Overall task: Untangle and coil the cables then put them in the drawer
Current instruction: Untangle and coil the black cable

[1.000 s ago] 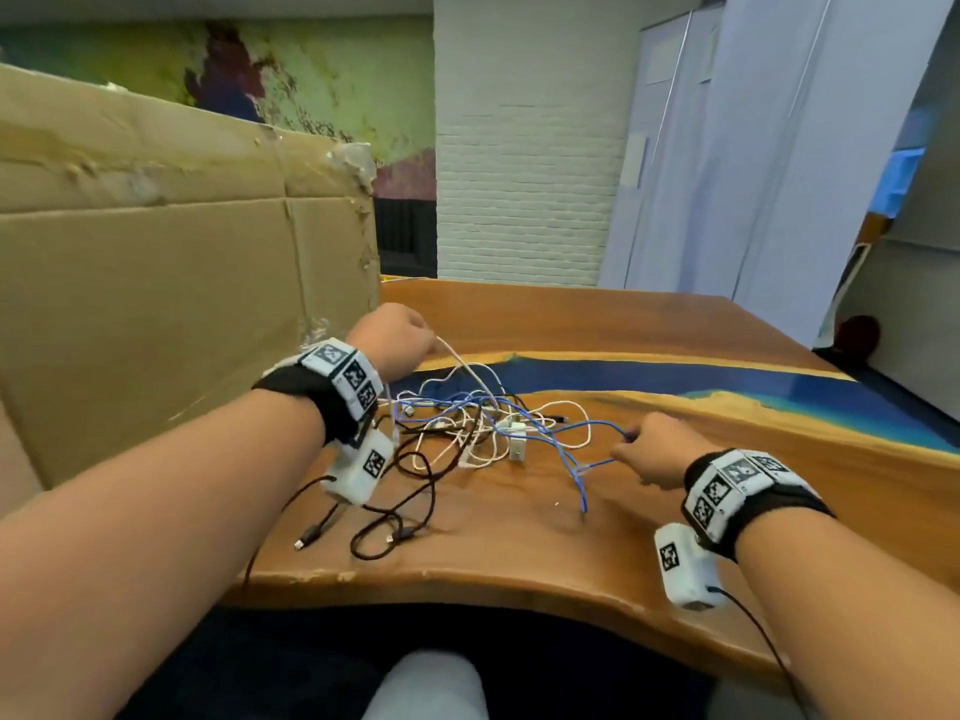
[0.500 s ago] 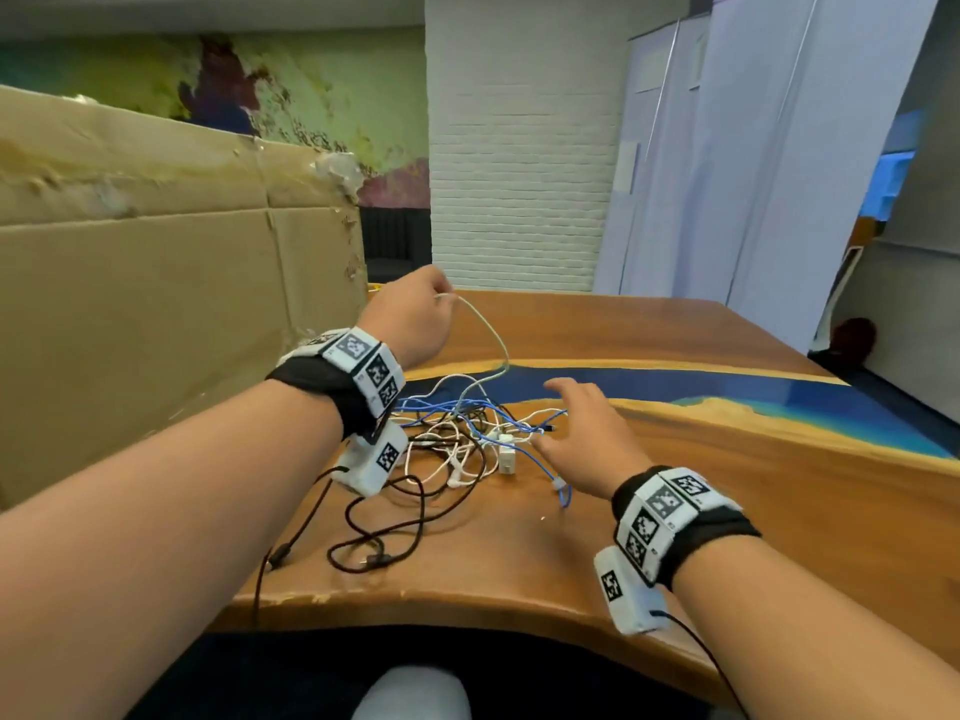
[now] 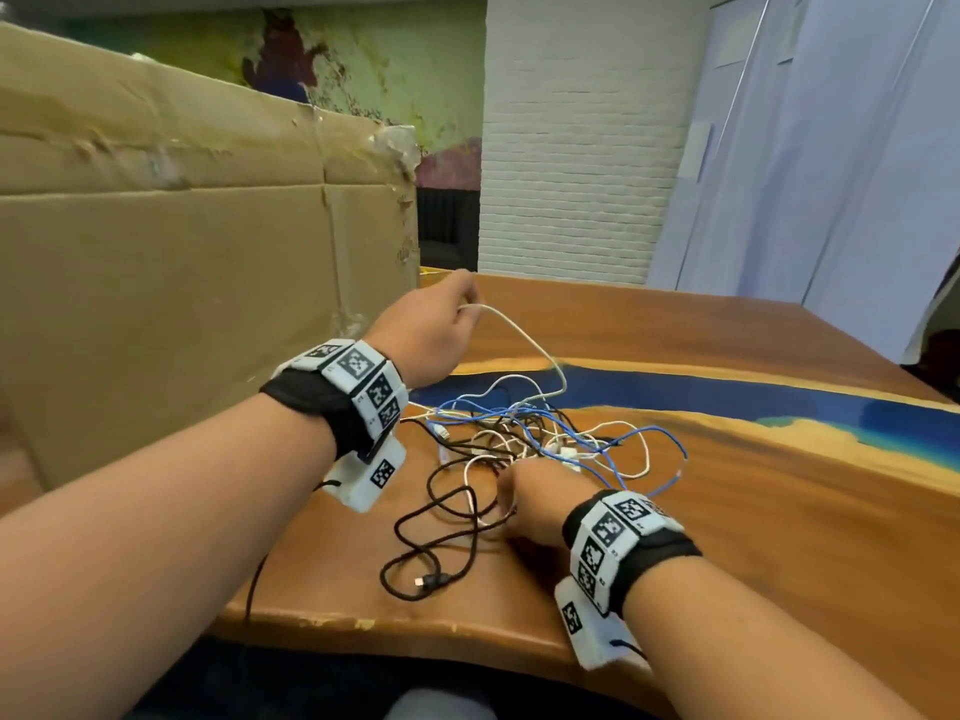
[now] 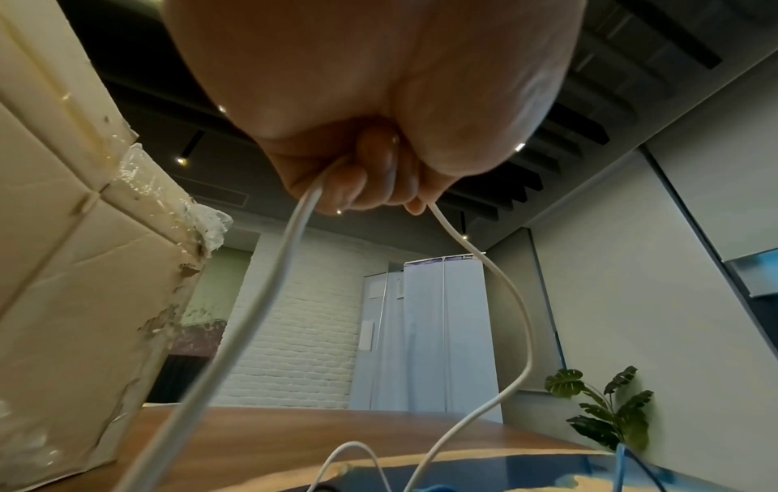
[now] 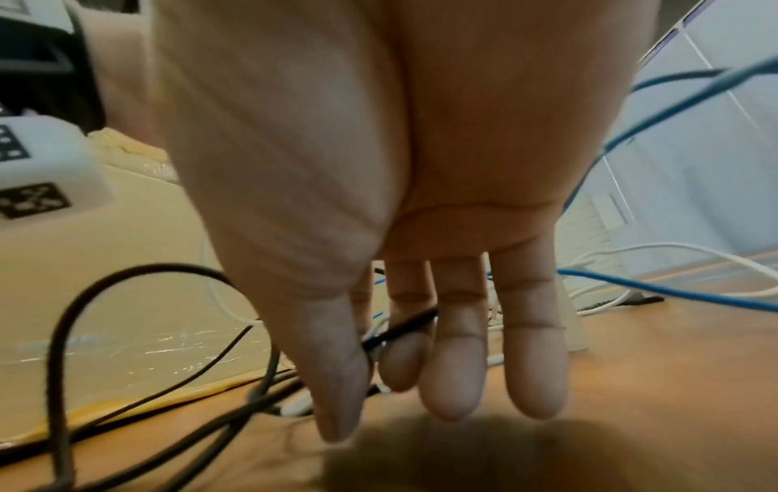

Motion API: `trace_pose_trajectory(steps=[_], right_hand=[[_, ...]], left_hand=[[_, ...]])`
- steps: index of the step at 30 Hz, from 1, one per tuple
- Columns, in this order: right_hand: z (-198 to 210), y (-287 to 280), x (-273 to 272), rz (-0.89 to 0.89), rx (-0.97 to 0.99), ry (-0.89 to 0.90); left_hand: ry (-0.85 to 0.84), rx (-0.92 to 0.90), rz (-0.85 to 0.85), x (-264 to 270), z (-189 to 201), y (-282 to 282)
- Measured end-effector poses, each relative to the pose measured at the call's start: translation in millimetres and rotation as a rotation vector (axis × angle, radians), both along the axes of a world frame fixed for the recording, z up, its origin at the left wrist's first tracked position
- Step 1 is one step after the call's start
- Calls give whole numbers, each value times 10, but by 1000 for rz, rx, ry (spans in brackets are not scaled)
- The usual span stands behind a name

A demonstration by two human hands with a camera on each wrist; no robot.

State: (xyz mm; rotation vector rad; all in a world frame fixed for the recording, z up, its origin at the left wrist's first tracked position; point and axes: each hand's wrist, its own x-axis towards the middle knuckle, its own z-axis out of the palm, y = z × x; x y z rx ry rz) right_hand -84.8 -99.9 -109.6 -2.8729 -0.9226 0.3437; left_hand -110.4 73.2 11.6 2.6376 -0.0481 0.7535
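Observation:
A tangle of white, blue and black cables (image 3: 545,433) lies on the wooden table (image 3: 753,553). My left hand (image 3: 457,309) is raised above the tangle's left side. It grips a white cable (image 3: 524,335), and both strands of this white cable (image 4: 269,299) hang from my fist (image 4: 370,186) down to the pile. My right hand (image 3: 511,504) is low at the near side of the tangle. Its fingers (image 5: 454,366) point down, nearly straight, and thumb and a finger pinch a black cable (image 5: 404,329). Black loops (image 3: 436,511) spread toward the table's front edge. A blue cable (image 3: 670,444) loops out to the right.
A big cardboard box (image 3: 182,252) stands along the table's left side, close to my left hand. A blue resin strip (image 3: 675,387) runs across the table behind the tangle. A black plug end (image 3: 431,582) lies near the front edge. A potted plant (image 4: 606,409) stands beyond the table.
My left hand has lifted the white cable higher and farther back. My right hand let go of the blue cable on the right and moved left and nearer, onto the black cable.

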Motion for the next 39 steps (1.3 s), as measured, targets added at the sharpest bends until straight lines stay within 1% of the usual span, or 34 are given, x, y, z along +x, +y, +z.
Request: trace_pose_trajectory(steps=[2,6,9,11,13,18,23,25,27,28,29,31,32,33,34,36,37,38,39], right_hand=[[55,-48,71,-37,105,22],[348,-163,174,-85,483,42],[659,-258,265,-125,720,128],[900,-326,317,-168,897,211],[1153,-393,344,-201,1064,250],[1749,-591,356,-200,1348,226],[2195,-829,294,-182,1550,134],[2277,-915,264,-191,1601,118],[2282,-971,249,-199,1581,103],[2259,-982,244,-200,1550,93],[2224,-981,237,-198,1513,83],[2146,-948,217,-180,1443,88],[2116,-926,202,-159,1417,104],[2097,-905,180,-133,1396,125],[2090,-890,157,-108,1385,147],[2109,-892,108,-68,1396,193],[2133,-917,87,-58,1416,207],[2148,-938,83,-51,1432,214],[2155,-969,85,-53,1439,208]], left_hand=[[59,-11,2,20,-83,74],[126,-32,0,97,-228,135],[145,-64,11,181,-311,116],[164,-120,29,249,-348,115],[187,-171,43,316,-393,132],[229,-190,90,448,-573,165],[388,-94,160,503,-775,232],[408,-95,172,488,-774,215],[392,-109,174,428,-679,56],[349,-83,162,393,-614,-65],[286,-27,132,361,-543,-202],[141,80,9,251,-389,-528],[87,83,-55,227,-328,-679],[85,57,-95,223,-270,-804],[132,1,-123,243,-235,-904],[325,-129,-163,305,-265,-1027],[428,-148,-173,332,-320,-1063],[495,-133,-181,371,-407,-1053],[527,-103,-180,411,-485,-1021]])
